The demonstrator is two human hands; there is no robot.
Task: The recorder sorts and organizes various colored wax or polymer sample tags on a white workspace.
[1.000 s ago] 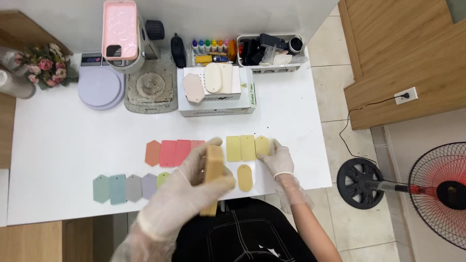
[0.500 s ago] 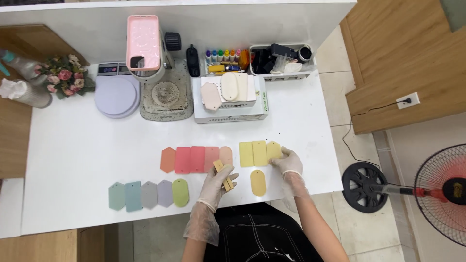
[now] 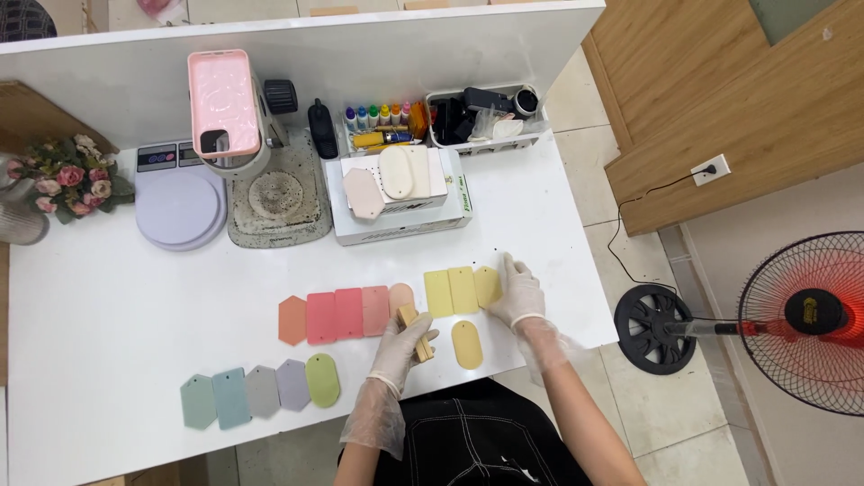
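Gloves cover both your hands: your left hand [image 3: 402,346] is closed around a small tan wooden block [image 3: 414,321], whose long axis runs from near you up and slightly left, at the white table's [image 3: 108,315] front edge just below the peach tag [image 3: 401,297]. Your right hand [image 3: 516,292] lies flat, fingers together, palm down, pressing the yellow hexagonal tag [image 3: 487,284] ending the yellow row.
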